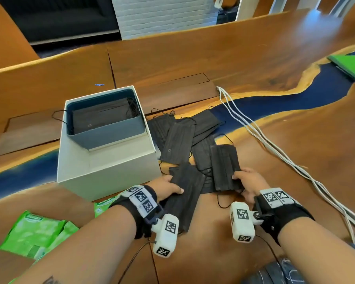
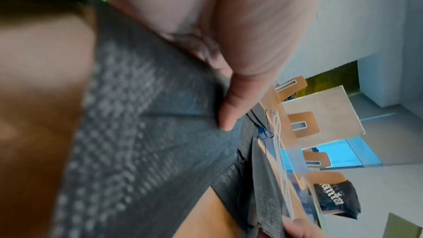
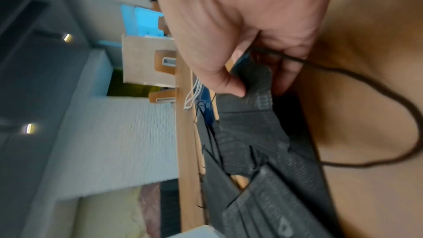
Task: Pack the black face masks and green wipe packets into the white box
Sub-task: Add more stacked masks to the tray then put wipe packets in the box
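My left hand grips one black face mask by its edge, thumb on top, just right of the white box. To its right, my right hand pinches the near end of another black mask, thumb against fingers. Several more black masks lie loose on the table beyond both hands. The white box holds a blue-grey inner tray with a stack of black masks in it. Green wipe packets lie at the near left.
White cables run across the wooden table on the right. A green board sits at the far right edge. A loose ear loop hangs from the right-hand mask. Another green packet lies against the box's near wall.
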The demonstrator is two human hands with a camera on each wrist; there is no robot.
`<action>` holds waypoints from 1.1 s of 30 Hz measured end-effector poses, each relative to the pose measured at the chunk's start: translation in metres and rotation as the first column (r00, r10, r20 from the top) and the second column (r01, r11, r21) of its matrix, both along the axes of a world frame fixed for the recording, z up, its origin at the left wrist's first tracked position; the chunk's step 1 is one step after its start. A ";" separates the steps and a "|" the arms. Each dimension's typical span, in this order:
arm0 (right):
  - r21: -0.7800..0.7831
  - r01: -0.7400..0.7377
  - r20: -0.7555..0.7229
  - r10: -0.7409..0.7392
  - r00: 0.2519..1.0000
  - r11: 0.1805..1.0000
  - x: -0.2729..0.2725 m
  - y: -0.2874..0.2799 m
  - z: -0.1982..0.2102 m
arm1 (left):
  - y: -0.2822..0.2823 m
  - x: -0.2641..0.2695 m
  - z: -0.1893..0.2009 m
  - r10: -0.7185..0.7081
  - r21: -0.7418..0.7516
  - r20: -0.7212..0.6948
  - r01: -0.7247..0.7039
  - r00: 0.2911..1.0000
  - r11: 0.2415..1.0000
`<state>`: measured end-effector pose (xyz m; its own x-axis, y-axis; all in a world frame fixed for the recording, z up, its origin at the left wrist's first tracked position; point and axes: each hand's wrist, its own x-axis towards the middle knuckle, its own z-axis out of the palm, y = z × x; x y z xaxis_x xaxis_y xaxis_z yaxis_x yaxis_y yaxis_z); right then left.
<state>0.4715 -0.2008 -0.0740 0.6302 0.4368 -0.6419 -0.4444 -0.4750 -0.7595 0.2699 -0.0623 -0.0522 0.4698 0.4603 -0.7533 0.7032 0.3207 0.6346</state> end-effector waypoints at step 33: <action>0.271 -0.387 -0.147 0.436 0.888 0.881 -0.123 0.010 0.064 | -0.020 -0.030 0.052 0.357 -0.290 0.509 -0.234 0.783 0.928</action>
<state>0.3484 -0.1908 -0.0098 0.2314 0.7775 -0.5848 -0.3990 -0.4724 -0.7859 0.2400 -0.0822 -0.0006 0.6942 0.5132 -0.5048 0.1102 0.6173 0.7790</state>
